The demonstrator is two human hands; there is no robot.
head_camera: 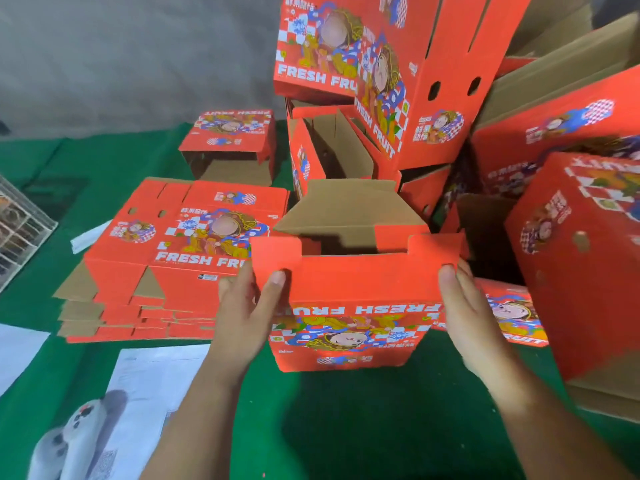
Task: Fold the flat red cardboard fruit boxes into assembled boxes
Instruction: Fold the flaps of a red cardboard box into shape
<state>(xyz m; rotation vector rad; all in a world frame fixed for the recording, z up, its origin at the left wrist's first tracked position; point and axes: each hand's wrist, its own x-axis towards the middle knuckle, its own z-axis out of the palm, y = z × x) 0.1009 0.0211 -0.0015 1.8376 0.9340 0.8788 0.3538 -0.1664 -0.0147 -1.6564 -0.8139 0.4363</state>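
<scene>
A red "FRESH FRUIT" box (349, 306) stands upside down on the green table in front of me, its bottom flaps up and partly folded, a brown flap leaning inward at the back. My left hand (247, 306) grips its left edge, thumb on the near red flap. My right hand (465, 306) grips the right edge, thumb on the same flap. A stack of flat red boxes (180, 258) lies to the left.
Assembled red boxes are piled behind (391, 81) and to the right (581, 265), close to my right hand. Another red box (230, 143) sits at the back left. White papers (145, 393) lie on the green cloth (346, 427). A wire rack (20, 223) is at the far left.
</scene>
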